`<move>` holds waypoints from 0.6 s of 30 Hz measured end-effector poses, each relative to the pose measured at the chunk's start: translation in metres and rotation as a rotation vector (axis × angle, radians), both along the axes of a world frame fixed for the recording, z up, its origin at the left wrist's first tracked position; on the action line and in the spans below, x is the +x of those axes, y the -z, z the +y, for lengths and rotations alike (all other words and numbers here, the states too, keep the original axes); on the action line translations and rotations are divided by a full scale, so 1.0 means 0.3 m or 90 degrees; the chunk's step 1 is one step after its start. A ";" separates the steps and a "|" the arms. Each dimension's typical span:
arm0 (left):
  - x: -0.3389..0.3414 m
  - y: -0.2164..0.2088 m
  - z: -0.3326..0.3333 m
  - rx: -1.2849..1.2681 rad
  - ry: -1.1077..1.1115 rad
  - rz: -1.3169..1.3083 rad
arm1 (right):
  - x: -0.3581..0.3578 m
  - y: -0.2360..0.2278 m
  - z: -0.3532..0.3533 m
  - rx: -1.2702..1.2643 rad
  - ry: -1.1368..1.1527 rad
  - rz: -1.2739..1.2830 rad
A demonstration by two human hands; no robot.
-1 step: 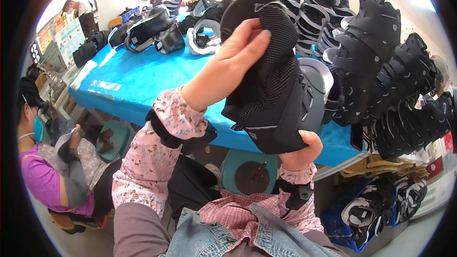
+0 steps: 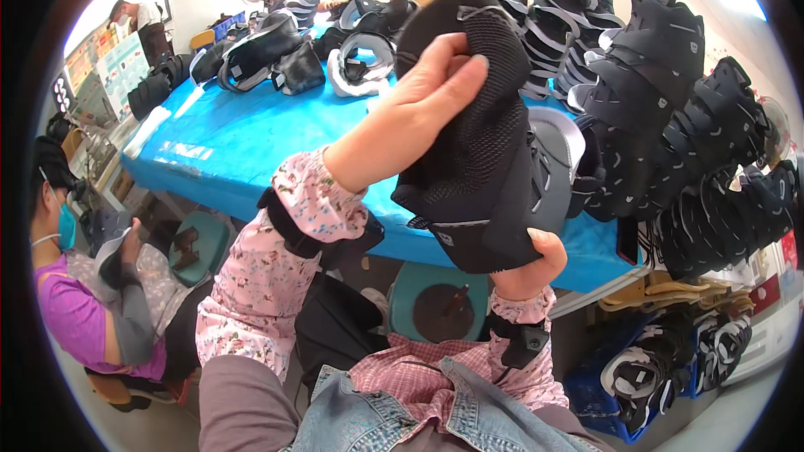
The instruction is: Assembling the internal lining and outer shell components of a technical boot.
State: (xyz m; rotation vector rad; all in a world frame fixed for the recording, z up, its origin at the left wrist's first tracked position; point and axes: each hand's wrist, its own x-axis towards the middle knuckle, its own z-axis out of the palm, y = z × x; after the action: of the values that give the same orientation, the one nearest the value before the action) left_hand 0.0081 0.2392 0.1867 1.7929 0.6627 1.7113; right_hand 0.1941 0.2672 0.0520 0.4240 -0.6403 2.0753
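Note:
In front of me, above the near edge of the blue-covered table [image 2: 243, 146], I hold up a black padded piece with mesh fabric [image 2: 469, 151], like a brace or guard; its exact kind is unclear. My left hand [image 2: 419, 109] pinches its upper part between thumb and fingers, and some fingertips are hidden in the fabric. With the thumb on the outside, my right hand [image 2: 540, 264] grips its lower right end; the other fingers are mostly hidden behind it. A curved black part with a pale grey lining [image 2: 561, 138] shows at its right side.
Tall stacks of similar black pieces [image 2: 645, 92] stand on the table's right. Several more [image 2: 264, 54] lie at the far left. Blue crates [image 2: 624, 423] of pieces sit on the floor at right. A seated co-worker [image 2: 100, 310] is at left, near a green stool [image 2: 201, 247].
The upper end of the black padded piece and my left hand have moved slightly right and down. My right hand keeps its grip.

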 end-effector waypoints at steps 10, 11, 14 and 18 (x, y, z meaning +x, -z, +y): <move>0.007 0.063 0.111 0.160 -0.437 0.232 | 0.008 0.055 0.025 -0.112 0.101 0.018; 0.003 0.066 0.112 0.154 -0.510 0.316 | 0.004 0.040 0.024 -0.023 0.124 0.019; -0.007 0.071 0.123 0.121 -0.585 0.405 | -0.009 -0.017 0.001 -0.098 0.117 -0.010; -0.017 0.060 0.165 0.113 -0.603 0.434 | -0.020 0.005 -0.007 -0.035 0.175 0.001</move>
State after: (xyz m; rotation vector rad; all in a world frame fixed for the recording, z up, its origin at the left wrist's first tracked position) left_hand 0.0028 0.2887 0.1687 2.4150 1.9403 1.6586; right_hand 0.1880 0.2649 0.0507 0.2888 -0.6033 1.8263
